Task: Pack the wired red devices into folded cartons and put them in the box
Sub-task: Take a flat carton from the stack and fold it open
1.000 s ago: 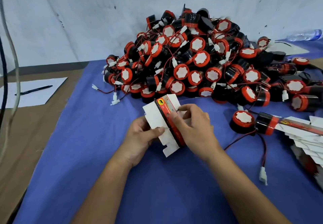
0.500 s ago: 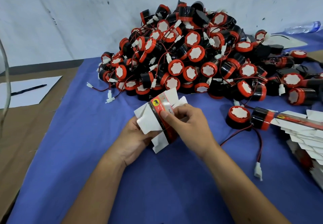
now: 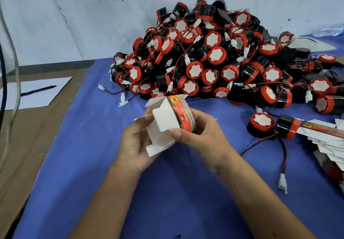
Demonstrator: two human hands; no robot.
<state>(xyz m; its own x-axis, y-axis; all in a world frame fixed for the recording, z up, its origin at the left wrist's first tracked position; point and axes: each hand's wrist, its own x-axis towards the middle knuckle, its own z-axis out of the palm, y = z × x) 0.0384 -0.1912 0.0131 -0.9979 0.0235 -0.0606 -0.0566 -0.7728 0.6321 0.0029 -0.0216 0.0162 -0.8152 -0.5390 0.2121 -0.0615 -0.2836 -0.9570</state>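
Both hands on one white cardboard carton with a red-and-black printed band (image 3: 168, 125), held up off the blue cloth table cover (image 3: 89, 164), between me and the pile.

My left hand (image 3: 135, 145) cups it from below and behind, fingers curled round the white underside; lower flap sticks out past my palm. My right hand (image 3: 202, 138) clamps the printed side: thumb pressed on the near white edge, fingers wrapped over the red band. So the carton sits between both palms, tilted, partly opened into a box shape, top flaps splayed upward. Can't tell if anything is inside it.

The heap of round red-and-black devices with white faces and thin red/black wires (image 3: 214, 61) is stacked behind the carton, against the white wall (image 3: 83, 15), well beyond my fingertips. Two loose devices lie apart from the heap, right of my right hand: one face-up (image 3: 261, 124), one on its side (image 3: 287, 128) touching it, with a wire trailing to a white plug connector (image 3: 282, 182) on the cloth.

Stack of flat white unfolded cartons (image 3: 327, 142) at the right edge, just beside the sideways device.

Far left: white sheet of paper (image 3: 37, 93) with a black pen (image 3: 38, 90) on it, on the brown surface (image 3: 28, 145) next to the cloth.
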